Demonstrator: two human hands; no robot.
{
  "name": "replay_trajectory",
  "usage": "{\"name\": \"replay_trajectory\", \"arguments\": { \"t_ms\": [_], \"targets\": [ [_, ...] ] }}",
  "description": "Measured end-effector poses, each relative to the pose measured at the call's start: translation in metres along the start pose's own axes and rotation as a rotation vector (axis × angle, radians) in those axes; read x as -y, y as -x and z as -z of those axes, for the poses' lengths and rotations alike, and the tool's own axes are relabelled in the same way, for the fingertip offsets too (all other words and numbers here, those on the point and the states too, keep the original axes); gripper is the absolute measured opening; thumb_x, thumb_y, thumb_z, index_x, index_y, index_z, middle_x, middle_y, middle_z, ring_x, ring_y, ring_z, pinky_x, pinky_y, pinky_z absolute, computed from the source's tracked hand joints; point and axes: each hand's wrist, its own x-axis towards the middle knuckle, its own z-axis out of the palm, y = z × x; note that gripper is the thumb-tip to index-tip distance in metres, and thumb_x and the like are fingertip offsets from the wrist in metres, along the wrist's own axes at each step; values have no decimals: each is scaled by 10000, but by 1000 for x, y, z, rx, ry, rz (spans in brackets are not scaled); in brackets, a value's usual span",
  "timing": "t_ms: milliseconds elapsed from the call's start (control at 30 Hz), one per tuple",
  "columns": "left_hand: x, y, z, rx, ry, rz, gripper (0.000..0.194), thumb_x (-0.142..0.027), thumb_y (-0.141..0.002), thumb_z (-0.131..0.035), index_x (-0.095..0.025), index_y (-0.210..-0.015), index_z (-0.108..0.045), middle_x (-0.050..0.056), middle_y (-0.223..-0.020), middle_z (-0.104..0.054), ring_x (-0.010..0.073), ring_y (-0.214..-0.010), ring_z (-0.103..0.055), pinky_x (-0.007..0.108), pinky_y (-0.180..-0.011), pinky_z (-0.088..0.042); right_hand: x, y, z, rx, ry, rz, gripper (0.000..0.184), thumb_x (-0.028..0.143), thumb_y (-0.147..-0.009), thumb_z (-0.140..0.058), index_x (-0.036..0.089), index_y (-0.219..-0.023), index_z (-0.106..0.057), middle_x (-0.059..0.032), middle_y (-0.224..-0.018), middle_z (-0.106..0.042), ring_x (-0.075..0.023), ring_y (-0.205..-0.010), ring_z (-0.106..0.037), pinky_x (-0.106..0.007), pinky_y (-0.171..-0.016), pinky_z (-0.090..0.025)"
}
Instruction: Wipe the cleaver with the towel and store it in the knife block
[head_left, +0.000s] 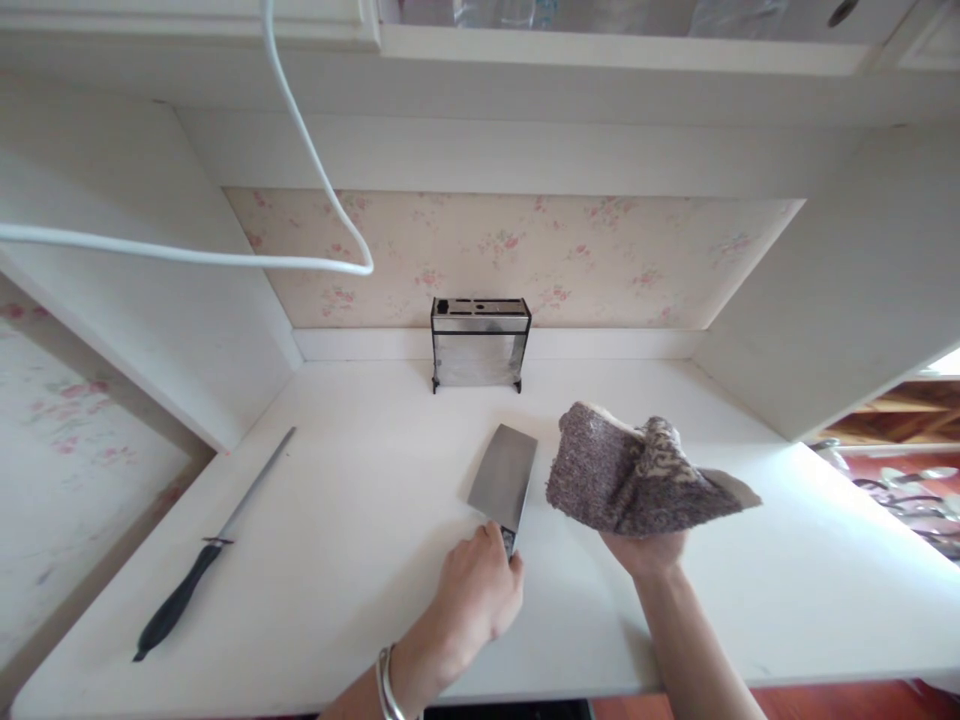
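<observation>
My left hand (pixel 480 585) is closed around the dark handle of a cleaver (pixel 505 470), whose broad grey blade points away from me over the white countertop (pixel 360 480). To its right, my right hand (pixel 649 550) holds up a brown-grey patterned cloth (pixel 615 480) from below. The cloth drapes over the hand and hides most of the fingers. A gap separates the cloth from the blade. On the left side of the counter lies a sharpening steel (pixel 217 545) with a black handle and a thin metal rod.
A metal knife block (pixel 480 350) with a slotted top stands against the back wall. White cabinet panels (pixel 855 280) flank the counter, with a shelf (pixel 525 90) overhead. A white cable (pixel 307 130) hangs at upper left.
</observation>
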Motion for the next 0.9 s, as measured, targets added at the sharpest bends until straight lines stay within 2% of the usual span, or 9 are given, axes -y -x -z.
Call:
{"name": "replay_trajectory", "arguments": {
  "t_ms": [133,300,467,600,733,833,900],
  "targets": [
    [-4,1,-6,-39,3,-18,453,-365,-948,-311,-63,-1133,-593,214,-1064,-659,330,-932,-660,412,-798,-478,-2,3,-4,-67,113,19,338,572,-837,-487,345,-967,-702,-40,-1158,-680,-282,-1174,-588,-439,-843,-508],
    [-10,-1,-11,-66,19,17,452,-347,-936,-357,-37,-1160,-599,237,-1029,-668,329,-923,-660,413,-790,-482,-6,7,-7,-88,135,39,323,563,-823,-523,331,-966,-699,-63,-1150,-683,-305,-1148,-600,-471,-837,-507],
    [-15,-9,-13,-76,49,24,430,-352,-929,-396,-50,-1061,-672,246,-972,-689,343,-942,-665,434,-821,-478,-7,5,-6,-112,157,22,339,587,-828,-503,341,-960,-696,-49,-1149,-686,-282,-1126,-618,-450,-840,-515],
    [-16,-13,-10,-65,101,-3,447,-400,-925,-422,-71,-1032,-704,248,-959,-697,340,-943,-670,438,-844,-472,-8,3,-2,-101,152,-18,328,597,-811,-531,379,-1013,-670,-6,-1135,-698,-235,-1077,-644,-489,-882,-514],
    [-11,-4,2,-75,74,-63,582,-482,-954,-320,-70,-945,-731,260,-923,-700,363,-926,-669,476,-836,-474,-13,6,1,-80,154,-81,367,639,-774,-548,370,-985,-681,-5,-1108,-709,-236,-1078,-644,-498,-908,-506],
    [-2,10,18,-20,175,-189,624,-568,-946,-294,-130,-873,-732,196,-880,-716,338,-919,-670,471,-857,-470,-25,11,-3,-44,196,-107,412,695,-749,-528,365,-932,-691,-15,-1050,-723,-257,-1095,-633,-518,-909,-501],
    [6,18,27,128,461,-266,589,-628,-916,-340,-163,-942,-701,144,-936,-712,275,-840,-682,411,-773,-512,-36,14,-11,-12,219,-112,456,746,-724,-503,362,-878,-695,-14,-987,-731,-266,-1074,-638,-528,-910,-496]
  ]
}}
